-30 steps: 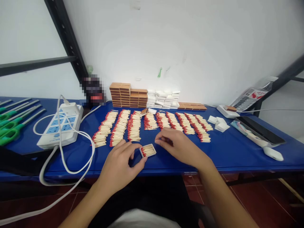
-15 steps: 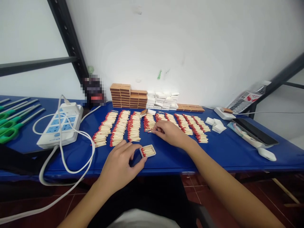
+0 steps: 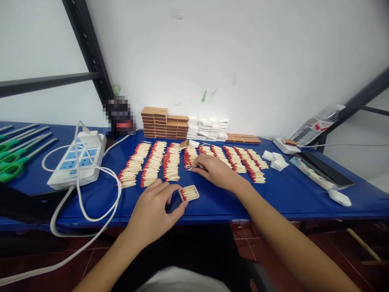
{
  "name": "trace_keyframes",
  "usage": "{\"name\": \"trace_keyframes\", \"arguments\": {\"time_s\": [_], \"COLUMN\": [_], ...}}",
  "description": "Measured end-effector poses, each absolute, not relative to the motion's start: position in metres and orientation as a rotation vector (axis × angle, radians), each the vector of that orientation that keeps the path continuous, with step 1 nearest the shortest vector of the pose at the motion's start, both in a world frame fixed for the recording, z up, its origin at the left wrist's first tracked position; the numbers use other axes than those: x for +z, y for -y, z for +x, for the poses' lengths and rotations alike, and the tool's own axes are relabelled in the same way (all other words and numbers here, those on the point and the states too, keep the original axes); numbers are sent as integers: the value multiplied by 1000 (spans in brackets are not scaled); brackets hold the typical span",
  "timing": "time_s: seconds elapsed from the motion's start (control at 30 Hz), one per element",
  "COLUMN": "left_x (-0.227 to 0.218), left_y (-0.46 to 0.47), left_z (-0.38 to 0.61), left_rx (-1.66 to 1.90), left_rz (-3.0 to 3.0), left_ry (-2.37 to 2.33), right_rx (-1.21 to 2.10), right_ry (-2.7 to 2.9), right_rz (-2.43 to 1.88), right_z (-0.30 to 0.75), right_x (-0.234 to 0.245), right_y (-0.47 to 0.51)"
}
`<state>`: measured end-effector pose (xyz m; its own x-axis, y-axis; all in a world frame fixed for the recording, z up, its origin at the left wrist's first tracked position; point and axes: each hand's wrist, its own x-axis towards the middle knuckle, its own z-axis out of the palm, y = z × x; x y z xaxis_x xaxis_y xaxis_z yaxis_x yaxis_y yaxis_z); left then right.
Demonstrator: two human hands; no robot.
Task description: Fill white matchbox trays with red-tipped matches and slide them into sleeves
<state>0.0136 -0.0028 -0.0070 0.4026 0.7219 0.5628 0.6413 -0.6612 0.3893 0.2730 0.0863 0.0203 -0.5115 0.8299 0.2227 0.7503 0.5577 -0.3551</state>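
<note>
My left hand (image 3: 156, 211) grips a small white matchbox tray (image 3: 198, 197) at its left end, between thumb and forefinger. Red-headed matches (image 3: 190, 192) lie side by side inside the tray, heads toward that hand. Beyond it, my right hand (image 3: 211, 168) is closed in a pinch at the near end of one row of matches (image 3: 190, 154). A matchstick (image 3: 189, 168) shows at its fingertips. More rows of matches (image 3: 153, 164) spread to both sides. A half-open matchbox (image 3: 184, 144) rests at the far end of the rows.
Stacked brown matchboxes (image 3: 165, 125) and white trays (image 3: 208, 129) stand against the wall. To the left are a power strip (image 3: 75, 162) with looping white cables and several green-handled scissors (image 3: 15, 162). A phone (image 3: 326, 168), a plastic bottle (image 3: 317, 125) and loose white trays (image 3: 277, 161) are on the right.
My right hand has shifted slightly left along the near end of the match row, and a matchstick now shows more plainly at its fingertips. My left hand and the tray stay put.
</note>
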Motion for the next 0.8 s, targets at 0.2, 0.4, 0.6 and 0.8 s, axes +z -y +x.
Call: {"name": "trace_keyframes", "arguments": {"time_s": [0.2, 0.4, 0.6, 0.8], "left_x": [-8, -7, -6, -6], "left_y": [3, 3, 3, 4], "left_z": [13, 13, 13, 13], "left_rx": [1087, 1063, 1082, 1069], "left_rz": [2532, 2535, 2532, 2529], "left_ry": [-1249, -1262, -1250, -1248], "right_rx": [325, 344, 363, 368], "right_ry": [2424, 2436, 2410, 2417], "right_rz": [-1294, -1290, -1306, -1289], "right_z": [273, 271, 272, 273], "right_x": [19, 22, 22, 23], "right_y": [-85, -82, -78, -76]}}
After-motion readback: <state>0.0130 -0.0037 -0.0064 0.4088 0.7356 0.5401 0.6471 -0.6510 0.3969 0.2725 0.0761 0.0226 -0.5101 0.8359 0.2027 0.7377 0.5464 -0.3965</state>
